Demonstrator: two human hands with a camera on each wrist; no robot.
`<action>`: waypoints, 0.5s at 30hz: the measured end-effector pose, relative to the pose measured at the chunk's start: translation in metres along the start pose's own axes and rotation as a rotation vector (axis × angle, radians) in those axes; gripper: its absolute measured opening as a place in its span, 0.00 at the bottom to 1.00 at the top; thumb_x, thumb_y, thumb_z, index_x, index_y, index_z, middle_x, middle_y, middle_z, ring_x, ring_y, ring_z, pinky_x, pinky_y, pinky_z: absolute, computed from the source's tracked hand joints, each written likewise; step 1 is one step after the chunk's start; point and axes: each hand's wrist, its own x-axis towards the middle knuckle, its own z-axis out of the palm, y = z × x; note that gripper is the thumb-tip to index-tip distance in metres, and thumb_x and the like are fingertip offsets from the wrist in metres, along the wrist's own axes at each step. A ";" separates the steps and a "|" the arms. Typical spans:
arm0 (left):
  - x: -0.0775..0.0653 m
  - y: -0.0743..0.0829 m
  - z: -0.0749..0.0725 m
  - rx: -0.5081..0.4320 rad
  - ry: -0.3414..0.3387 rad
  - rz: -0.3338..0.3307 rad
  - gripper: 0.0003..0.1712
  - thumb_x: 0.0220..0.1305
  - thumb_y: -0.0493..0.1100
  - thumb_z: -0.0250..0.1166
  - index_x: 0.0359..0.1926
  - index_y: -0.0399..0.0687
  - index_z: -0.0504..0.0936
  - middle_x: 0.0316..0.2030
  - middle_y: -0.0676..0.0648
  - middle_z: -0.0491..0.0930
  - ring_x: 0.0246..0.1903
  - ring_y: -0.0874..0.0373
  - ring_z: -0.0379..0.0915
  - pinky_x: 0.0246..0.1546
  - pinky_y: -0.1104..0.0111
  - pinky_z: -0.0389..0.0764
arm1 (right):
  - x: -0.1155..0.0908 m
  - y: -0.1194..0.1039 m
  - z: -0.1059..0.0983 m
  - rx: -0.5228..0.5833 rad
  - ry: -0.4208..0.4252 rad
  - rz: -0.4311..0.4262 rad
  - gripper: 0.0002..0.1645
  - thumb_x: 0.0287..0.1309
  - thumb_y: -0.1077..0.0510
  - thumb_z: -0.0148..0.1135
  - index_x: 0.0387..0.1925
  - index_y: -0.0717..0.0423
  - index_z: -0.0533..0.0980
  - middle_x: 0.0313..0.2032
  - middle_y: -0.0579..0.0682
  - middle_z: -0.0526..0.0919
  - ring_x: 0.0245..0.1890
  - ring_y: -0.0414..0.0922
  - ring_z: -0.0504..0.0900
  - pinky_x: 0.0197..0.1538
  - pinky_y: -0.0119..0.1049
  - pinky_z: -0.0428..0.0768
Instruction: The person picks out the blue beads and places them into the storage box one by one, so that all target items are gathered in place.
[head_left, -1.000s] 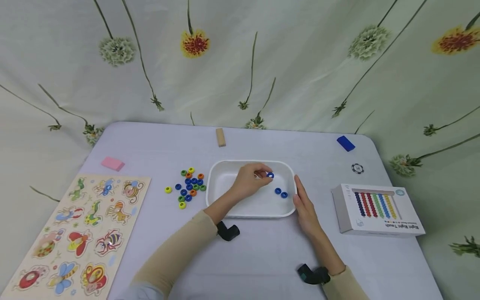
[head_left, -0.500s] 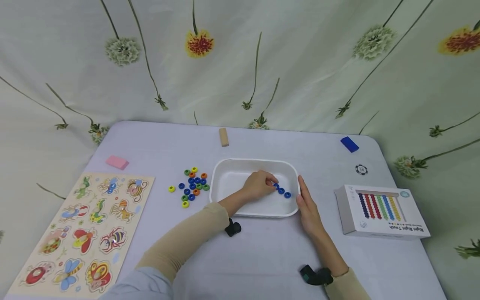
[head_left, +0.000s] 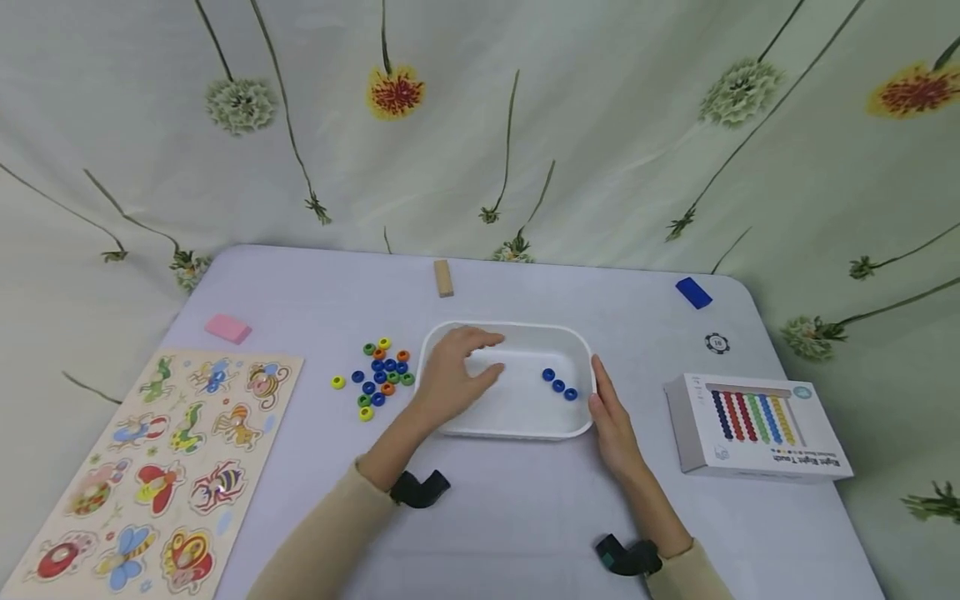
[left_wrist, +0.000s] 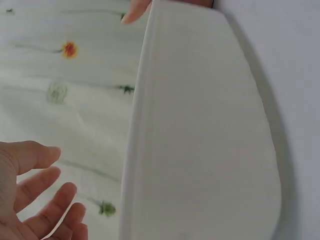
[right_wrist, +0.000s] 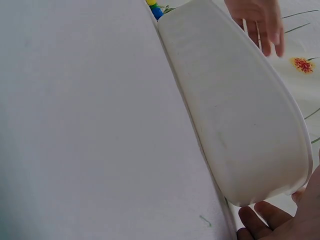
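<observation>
- Left hand (head_left: pixel 450 379) hovers over left part of white tray (head_left: pixel 517 412), thumb and fingers wide apart.
- Right hand (head_left: pixel 618 429), fingers extended, touches tray's right end.
- Blue beads (head_left: pixel 558 386): three, diagonal row inside tray.
- Mixed-colour beads (head_left: pixel 389 365) lie left of tray.

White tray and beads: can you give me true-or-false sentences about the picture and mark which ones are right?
1. Three blue beads lie in the white tray. True.
2. The left hand holds nothing. True.
3. The pink block is in the white tray. False: it lies on the table.
4. The right hand touches the white tray. True.
5. The beads beside the tray are all green. False: some are blue, orange or yellow.
</observation>
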 end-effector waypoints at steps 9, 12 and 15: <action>-0.061 -0.077 -0.073 -0.125 0.427 -0.232 0.15 0.51 0.42 0.65 0.43 0.48 0.80 0.41 0.49 0.77 0.45 0.61 0.68 0.46 0.61 0.68 | -0.001 -0.003 -0.001 -0.034 0.014 0.021 0.30 0.64 0.64 0.35 0.67 0.55 0.45 0.68 0.50 0.47 0.68 0.47 0.45 0.66 0.42 0.45; -0.073 -0.105 -0.078 -0.132 0.491 -0.367 0.16 0.53 0.43 0.64 0.45 0.50 0.79 0.44 0.51 0.75 0.48 0.63 0.65 0.50 0.63 0.65 | -0.001 -0.003 -0.001 -0.016 0.015 0.009 0.30 0.64 0.66 0.35 0.67 0.56 0.46 0.68 0.51 0.47 0.68 0.47 0.44 0.66 0.34 0.45; -0.083 -0.123 -0.078 -0.165 0.500 -0.486 0.18 0.53 0.44 0.64 0.48 0.51 0.78 0.47 0.52 0.73 0.51 0.62 0.64 0.53 0.63 0.63 | -0.001 -0.002 0.001 -0.004 0.009 -0.003 0.30 0.64 0.66 0.35 0.67 0.57 0.45 0.68 0.52 0.46 0.68 0.47 0.44 0.64 0.23 0.44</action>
